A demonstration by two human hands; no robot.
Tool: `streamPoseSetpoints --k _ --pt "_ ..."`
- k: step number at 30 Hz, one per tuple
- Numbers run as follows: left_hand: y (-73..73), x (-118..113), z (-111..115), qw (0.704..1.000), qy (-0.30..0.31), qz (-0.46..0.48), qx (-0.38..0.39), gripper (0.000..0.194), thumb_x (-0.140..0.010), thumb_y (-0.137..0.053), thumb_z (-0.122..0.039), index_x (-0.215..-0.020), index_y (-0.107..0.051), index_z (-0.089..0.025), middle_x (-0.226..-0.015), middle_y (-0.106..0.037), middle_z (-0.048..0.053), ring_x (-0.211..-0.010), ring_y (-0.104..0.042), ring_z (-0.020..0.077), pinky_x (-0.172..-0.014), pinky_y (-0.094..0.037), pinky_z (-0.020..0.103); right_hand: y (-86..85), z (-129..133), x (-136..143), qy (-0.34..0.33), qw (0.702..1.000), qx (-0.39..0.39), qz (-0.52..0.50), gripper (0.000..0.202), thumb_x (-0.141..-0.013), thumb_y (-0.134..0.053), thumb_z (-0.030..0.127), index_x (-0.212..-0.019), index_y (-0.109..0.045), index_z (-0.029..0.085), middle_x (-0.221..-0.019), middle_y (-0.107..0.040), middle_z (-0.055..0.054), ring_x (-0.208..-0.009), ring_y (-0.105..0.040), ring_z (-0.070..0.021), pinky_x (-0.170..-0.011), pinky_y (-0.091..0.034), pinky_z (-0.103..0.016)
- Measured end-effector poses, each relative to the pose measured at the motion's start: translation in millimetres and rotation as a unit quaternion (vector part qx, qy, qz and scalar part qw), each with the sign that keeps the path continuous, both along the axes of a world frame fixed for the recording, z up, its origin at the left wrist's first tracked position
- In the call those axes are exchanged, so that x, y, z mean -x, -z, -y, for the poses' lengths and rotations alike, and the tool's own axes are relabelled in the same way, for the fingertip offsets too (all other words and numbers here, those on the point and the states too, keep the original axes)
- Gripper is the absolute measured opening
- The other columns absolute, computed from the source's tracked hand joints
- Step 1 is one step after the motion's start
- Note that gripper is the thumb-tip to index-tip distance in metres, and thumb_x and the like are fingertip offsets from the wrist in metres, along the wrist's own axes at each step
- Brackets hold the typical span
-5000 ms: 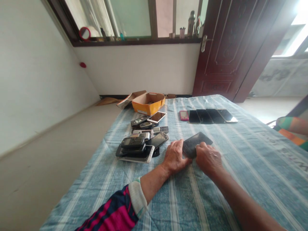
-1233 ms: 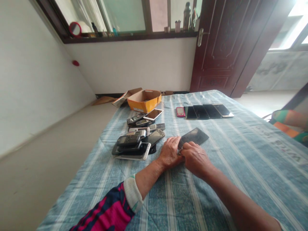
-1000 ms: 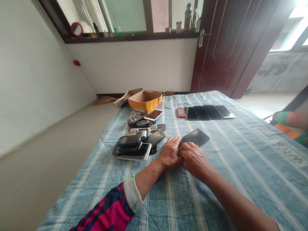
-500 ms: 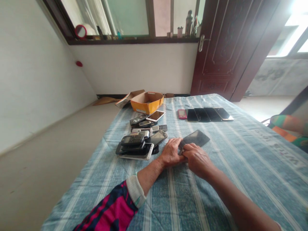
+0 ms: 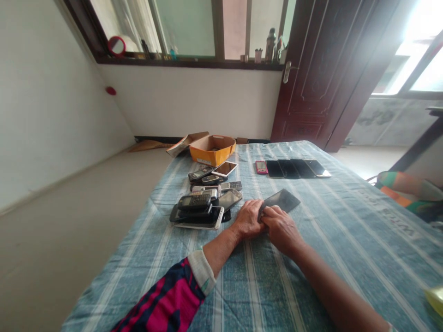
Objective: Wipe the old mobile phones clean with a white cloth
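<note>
Right hand has shifted along the phone toward the left hand, which grips its near-left end, right of the pile; whether the right, curled, holds anything I cannot tell. Uneven pressure could skid it pileward

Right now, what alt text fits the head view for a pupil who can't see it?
A left hand and right hand meet at the near end of a dark phone on a blue striped cloth. Left of them lies a pile of phones before an open orange box; farther back, a pink phone and dark-screened phones form a row.
</note>
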State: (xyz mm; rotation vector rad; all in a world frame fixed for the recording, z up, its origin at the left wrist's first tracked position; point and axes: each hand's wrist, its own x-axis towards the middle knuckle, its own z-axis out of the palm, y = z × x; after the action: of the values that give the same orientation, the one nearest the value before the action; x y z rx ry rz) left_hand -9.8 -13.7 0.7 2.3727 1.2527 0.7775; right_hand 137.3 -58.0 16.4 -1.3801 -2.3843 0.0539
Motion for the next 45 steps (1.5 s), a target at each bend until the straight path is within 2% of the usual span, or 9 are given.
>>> streamPoseSetpoints --k 8,13,19,29,37,45 --pt "2.5 1 0 1.000 0.002 0.001 0.001 0.060 -0.062 -0.067 -0.021 -0.120 -0.052 -0.015 -0.120 -0.061 0.012 -0.115 -0.053 0.0288 -0.102 -0.041 0.044 -1.0 -4 6 -0.004 1.000 0.004 -0.010 0.024 -0.086 -0.049 0.007 -0.086 -0.070 0.017 -0.099 -0.063 -0.008 -0.099 -0.048 -0.0203 -0.089 -0.038 -0.031" --pt "-0.9 0 1 1.000 0.001 0.001 0.010 0.051 -0.064 -0.067 -0.023 -0.113 -0.055 -0.015 -0.112 -0.063 0.010 -0.111 -0.055 0.0290 -0.099 -0.043 0.044 4.2 -6 0 -0.019 1.000 0.009 -0.021 0.023 -0.085 -0.050 0.008 -0.080 -0.070 0.018 -0.100 -0.063 -0.007 -0.098 -0.048 -0.0202 -0.088 -0.039 -0.032" --pt "-3.3 1 -1 0.999 0.004 0.022 0.028 0.051 -0.062 -0.066 -0.021 -0.112 -0.055 -0.017 -0.111 -0.062 0.008 -0.110 -0.055 0.0286 -0.098 -0.043 0.043 7.7 -9 -1 -0.017 0.999 0.008 -0.046 0.027 -0.084 -0.048 0.005 -0.076 -0.070 0.019 -0.096 -0.064 -0.006 -0.096 -0.049 -0.0196 -0.087 -0.040 -0.031" --pt "-1.3 7 -4 0.996 0.020 0.068 0.057 0.056 -0.061 -0.057 -0.013 -0.117 -0.054 -0.018 -0.114 -0.063 0.008 -0.111 -0.056 0.0268 -0.101 -0.043 0.043 3.2 -9 1 -0.020 0.999 0.004 -0.038 0.029 -0.085 -0.047 0.005 -0.077 -0.071 0.019 -0.093 -0.065 -0.006 -0.095 -0.049 -0.0203 -0.085 -0.040 -0.032" --pt "-1.9 6 0 0.997 0.018 0.069 0.030 0.051 -0.062 -0.052 -0.008 -0.112 -0.055 -0.017 -0.115 -0.062 0.009 -0.112 -0.055 0.0251 -0.105 -0.041 0.044 3.6 -8 2 -0.029 0.999 -0.013 -0.025 0.025 -0.086 -0.049 0.006 -0.078 -0.070 0.017 -0.094 -0.064 -0.008 -0.095 -0.050 -0.0211 -0.085 -0.039 -0.032" --pt "-5.0 7 3 0.995 -0.013 0.083 0.051 0.053 -0.067 -0.055 -0.012 -0.119 -0.054 -0.019 -0.120 -0.062 0.008 -0.114 -0.055 0.0251 -0.105 -0.041 0.044 -7.9 -28 4 -0.069 0.997 0.038 0.011 0.018 -0.086 -0.053 0.011 -0.084 -0.070 0.017 -0.093 -0.063 -0.007 -0.095 -0.051 -0.0199 -0.086 -0.037 -0.031"
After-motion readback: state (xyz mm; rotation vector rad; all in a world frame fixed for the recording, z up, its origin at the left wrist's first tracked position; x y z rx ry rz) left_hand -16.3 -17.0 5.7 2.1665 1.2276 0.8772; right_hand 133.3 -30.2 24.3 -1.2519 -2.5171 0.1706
